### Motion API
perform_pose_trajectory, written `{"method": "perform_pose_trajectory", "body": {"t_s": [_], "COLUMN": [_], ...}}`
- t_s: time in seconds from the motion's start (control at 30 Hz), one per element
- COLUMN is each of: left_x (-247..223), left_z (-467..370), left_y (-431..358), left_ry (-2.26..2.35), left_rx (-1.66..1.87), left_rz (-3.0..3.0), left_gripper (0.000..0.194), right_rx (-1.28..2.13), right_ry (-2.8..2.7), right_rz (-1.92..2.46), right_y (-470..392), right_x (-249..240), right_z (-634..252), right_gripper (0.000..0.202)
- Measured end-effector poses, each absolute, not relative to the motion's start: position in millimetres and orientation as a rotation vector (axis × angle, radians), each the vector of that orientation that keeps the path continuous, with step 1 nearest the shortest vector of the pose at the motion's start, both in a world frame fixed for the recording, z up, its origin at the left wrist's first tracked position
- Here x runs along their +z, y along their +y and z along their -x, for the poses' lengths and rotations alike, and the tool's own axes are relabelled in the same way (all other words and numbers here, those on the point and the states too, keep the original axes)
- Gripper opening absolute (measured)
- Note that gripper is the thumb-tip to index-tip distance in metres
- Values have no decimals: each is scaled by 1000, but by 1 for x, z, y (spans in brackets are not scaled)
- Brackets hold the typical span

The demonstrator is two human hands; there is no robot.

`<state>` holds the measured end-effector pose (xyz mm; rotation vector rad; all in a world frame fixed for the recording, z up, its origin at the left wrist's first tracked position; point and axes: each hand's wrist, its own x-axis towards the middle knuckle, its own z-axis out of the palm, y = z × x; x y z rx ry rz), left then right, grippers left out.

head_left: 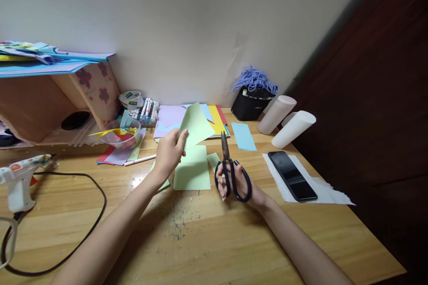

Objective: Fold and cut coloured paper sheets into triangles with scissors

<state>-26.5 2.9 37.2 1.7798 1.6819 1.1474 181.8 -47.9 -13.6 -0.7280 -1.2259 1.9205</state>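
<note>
My left hand [170, 149] pinches a sheet of light green paper [196, 125] by its left edge and holds it up, tilted, over the table. In my right hand [230, 178] is a pair of scissors [226, 153] with dark handles, its blades together and pointing away from me. The blade tips are to the right of the raised sheet and apart from it. Below, another green sheet [192, 173] lies flat on the wooden table [214, 240]. A smaller green piece [213, 160] lies beside it, partly hidden by my right hand.
A stack of coloured paper [167, 118] and a blue strip [244, 136] lie at the back. To the right are a phone [291, 176] and two white rolls [294, 129]. On the left are a glue gun [22, 182], its black cord [100, 213] and a plastic bowl [122, 140].
</note>
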Motion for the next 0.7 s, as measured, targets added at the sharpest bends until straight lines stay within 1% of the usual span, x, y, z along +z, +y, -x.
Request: {"method": "perform_pose_trajectory", "body": {"t_s": [0.03,0.1,0.23,0.4,0.7], "left_x": [38,38,37,32,33], "left_z": [26,24,18,12,13], "left_y": [2,-1,-5,-8,-9], "left_ry": [1690,1687,1627,1577,1590], "left_rx": [1166,1193,1133,1038,959], "left_rz": [-1792,-1820,-1938,-2040,-1959], "left_gripper": [34,34,32,33,34], "right_rx": [1957,1976,1921,1849,1877], "right_ry": [-1251,-1333,-1440,-1483,-1448], "right_rz": [692,676,771,823,867], "right_y": [-50,-55,-60,-60,-60], "right_x": [-15,-18,-16,-14,-13], "right_z": [-180,-177,-175,-173,-174], "right_gripper": [61,66,61,63,64]}}
